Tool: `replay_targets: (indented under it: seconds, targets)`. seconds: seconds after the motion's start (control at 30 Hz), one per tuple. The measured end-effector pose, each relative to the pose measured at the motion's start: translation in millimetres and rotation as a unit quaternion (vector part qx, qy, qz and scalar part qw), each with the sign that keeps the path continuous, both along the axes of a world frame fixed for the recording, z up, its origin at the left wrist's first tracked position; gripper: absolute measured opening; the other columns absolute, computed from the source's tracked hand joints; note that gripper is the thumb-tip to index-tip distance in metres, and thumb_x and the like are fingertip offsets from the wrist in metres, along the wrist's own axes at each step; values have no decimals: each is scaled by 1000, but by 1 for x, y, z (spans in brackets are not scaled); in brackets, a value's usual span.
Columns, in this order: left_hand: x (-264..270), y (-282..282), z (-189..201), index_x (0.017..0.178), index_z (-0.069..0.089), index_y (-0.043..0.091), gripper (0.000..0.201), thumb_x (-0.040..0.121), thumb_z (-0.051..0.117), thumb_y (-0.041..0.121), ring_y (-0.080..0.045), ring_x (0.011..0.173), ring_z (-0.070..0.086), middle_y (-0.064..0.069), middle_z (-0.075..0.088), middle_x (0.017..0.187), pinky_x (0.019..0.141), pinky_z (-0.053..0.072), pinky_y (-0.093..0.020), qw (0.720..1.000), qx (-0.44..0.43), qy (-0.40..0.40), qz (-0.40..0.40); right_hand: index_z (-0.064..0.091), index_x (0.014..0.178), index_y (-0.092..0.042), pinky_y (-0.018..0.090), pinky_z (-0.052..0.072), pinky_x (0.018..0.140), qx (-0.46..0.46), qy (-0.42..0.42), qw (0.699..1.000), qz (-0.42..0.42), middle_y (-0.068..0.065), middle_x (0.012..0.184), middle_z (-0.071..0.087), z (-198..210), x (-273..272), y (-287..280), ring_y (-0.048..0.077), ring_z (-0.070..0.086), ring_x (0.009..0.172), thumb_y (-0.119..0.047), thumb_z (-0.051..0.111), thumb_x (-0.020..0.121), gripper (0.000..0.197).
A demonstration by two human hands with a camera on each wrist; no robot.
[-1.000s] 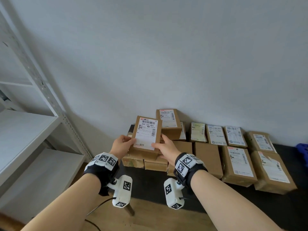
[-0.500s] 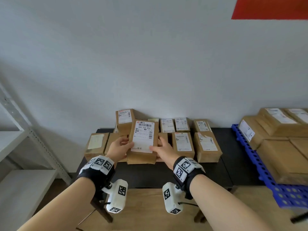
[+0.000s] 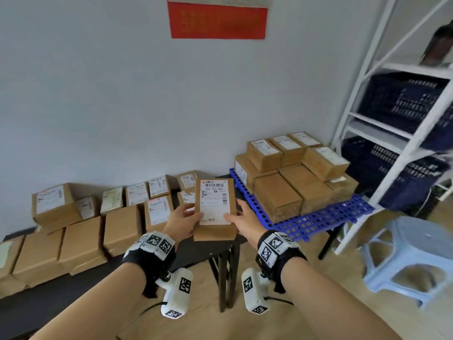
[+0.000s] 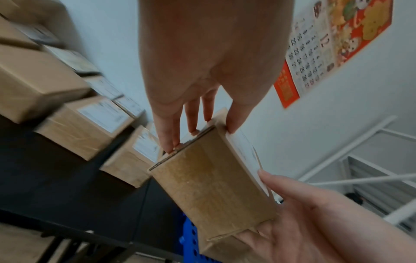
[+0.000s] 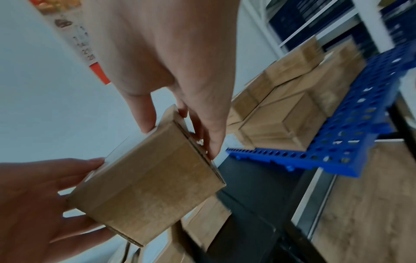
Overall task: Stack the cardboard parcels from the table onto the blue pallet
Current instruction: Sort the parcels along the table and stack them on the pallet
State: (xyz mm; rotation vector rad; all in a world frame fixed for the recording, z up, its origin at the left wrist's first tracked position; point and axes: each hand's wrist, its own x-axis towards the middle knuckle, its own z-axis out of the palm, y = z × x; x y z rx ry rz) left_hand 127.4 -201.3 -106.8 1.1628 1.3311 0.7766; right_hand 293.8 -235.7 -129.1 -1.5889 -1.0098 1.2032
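Observation:
A small cardboard parcel (image 3: 215, 209) with a white shipping label on top hangs in the air between both hands, above the right end of the black table (image 3: 29, 307). My left hand (image 3: 183, 220) grips its left side, thumb on the label and fingers underneath. My right hand (image 3: 241, 222) grips its right side the same way. The wrist views show the parcel's plain brown end (image 4: 211, 186) (image 5: 153, 188) pinched between thumb and fingers. The blue pallet (image 3: 318, 220) lies to the right, stacked with several parcels (image 3: 294, 173) in two layers. Several more parcels (image 3: 81, 236) cover the table to the left.
A white metal shelf rack (image 3: 392, 133) with dark blue crates (image 3: 402, 101) stands right of the pallet. A pale blue plastic stool (image 3: 411, 256) stands on the wooden floor at lower right. A red calendar (image 3: 218, 18) hangs on the wall above.
The view and both hands have swung right with the parcel, from above the table's left parcels to its right end. The pallet and right shelf rack have come into view.

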Motion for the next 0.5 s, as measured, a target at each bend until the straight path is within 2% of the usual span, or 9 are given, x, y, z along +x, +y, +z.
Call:
replay_targets:
  seconds: [0.03,0.13,0.2,0.3,0.43,0.5]
  targets:
    - [18,3,1,126,48,14,38,90,59,11,-20,97,61,-4,62,111,81,53,-37,1000,-1,-4,-17,29,145,-23,46,45,102,3,1,1000,-10,3,132,55,1,17,-1,21,55,118,-14,61,88,66]
    - [70,17,3,126,48,14,40,89,61,14,-26,106,61,-8,61,121,90,52,-43,998,9,2,-65,29,145,-19,45,43,104,19,-5,999,-43,3,137,52,5,67,-1,21,53,121,-11,59,89,64]
    - [106,29,3,128,48,14,41,89,60,14,-26,106,60,-8,60,122,86,54,-42,996,21,13,-88,29,145,-17,43,44,103,29,-10,997,-64,1,133,53,9,100,2,20,53,119,-9,58,90,62]
    - [159,47,3,128,48,11,39,90,58,11,-24,98,62,-7,60,117,74,55,-33,994,17,1,-112,34,142,-15,42,46,101,30,-10,996,-82,1,124,57,11,150,15,19,56,112,-6,56,91,56]
    - [217,79,-2,128,47,11,41,89,60,10,-25,95,63,-3,62,104,79,55,-38,993,-12,-17,-118,37,141,-18,41,45,102,21,-28,995,-90,3,131,57,15,208,42,18,55,115,-7,57,91,55]
    - [240,98,-7,129,47,13,42,89,61,11,-22,88,63,-2,63,103,81,55,-39,992,-19,-16,-120,35,142,-16,39,45,102,14,-38,995,-88,4,134,55,17,233,57,17,54,113,-7,57,91,56]
